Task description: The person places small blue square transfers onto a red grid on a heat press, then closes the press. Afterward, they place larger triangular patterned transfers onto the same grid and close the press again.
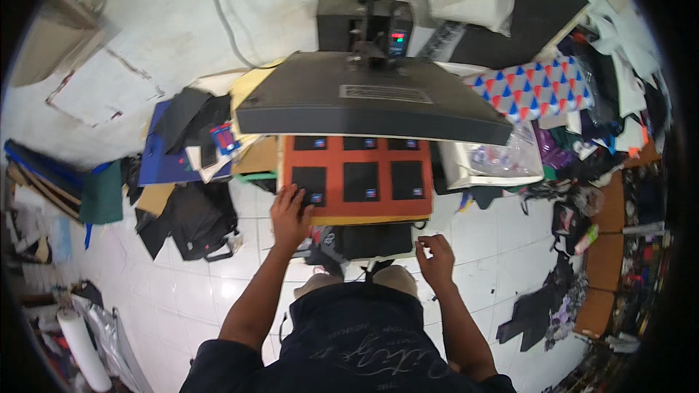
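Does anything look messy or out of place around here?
Yes: dark cloth pieces lie crumpled on the white tiled floor at the right, perhaps dropped. They look odd against the neat rows of black patches on the orange pad by the left hand.

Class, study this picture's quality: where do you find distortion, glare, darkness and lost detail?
Head view: fisheye distortion, with the corners black; head view: a pale sheen on the white floor tiles; head view: red and green glow on the press's display; head view: left hand and orange mat fairly clear, but prints on the black patches too small to make out.
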Demonstrator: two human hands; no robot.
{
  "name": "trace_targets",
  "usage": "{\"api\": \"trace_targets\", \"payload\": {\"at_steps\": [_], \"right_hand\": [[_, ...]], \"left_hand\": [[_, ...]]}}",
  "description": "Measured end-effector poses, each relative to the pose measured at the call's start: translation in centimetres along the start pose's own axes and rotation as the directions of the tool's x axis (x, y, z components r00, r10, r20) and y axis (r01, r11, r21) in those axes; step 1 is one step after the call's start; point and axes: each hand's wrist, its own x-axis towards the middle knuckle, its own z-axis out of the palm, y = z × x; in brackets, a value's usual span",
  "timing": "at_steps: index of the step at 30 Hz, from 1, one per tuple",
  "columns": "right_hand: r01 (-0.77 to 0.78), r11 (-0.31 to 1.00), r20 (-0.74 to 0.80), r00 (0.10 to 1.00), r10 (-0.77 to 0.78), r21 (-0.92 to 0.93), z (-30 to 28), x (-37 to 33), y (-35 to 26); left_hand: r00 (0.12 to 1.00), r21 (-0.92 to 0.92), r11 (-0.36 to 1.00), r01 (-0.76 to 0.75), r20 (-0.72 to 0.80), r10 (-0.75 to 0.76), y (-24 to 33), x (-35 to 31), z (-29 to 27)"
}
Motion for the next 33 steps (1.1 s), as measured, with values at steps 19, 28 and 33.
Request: {"api": "trace_targets", "payload": {"at_steps": [19,28,33], "right_hand": [[-0.319,0.942,-0.198,0.935,0.294,-0.104,-16.2,23.0,33.5],[-0.342,0.801,0.078,0.899,0.432,-0.492,-10.3,29.6,39.2],[-0.379,0.762,0.118,0.854,0.507,-0.525,-10.9,29.8,39.1]], "left_hand": [[0.743,-0.088,0.744,0.662,-0.049,-0.667,3.8,-18.1,0.8],[0.611,0.059,0.725,0.686,0.494,-0.619,4.9,-31.2,1.9],[0.494,-0.038,0.526,0.85,0.405,-0.77,7.4,-29.3,1.3]]}}
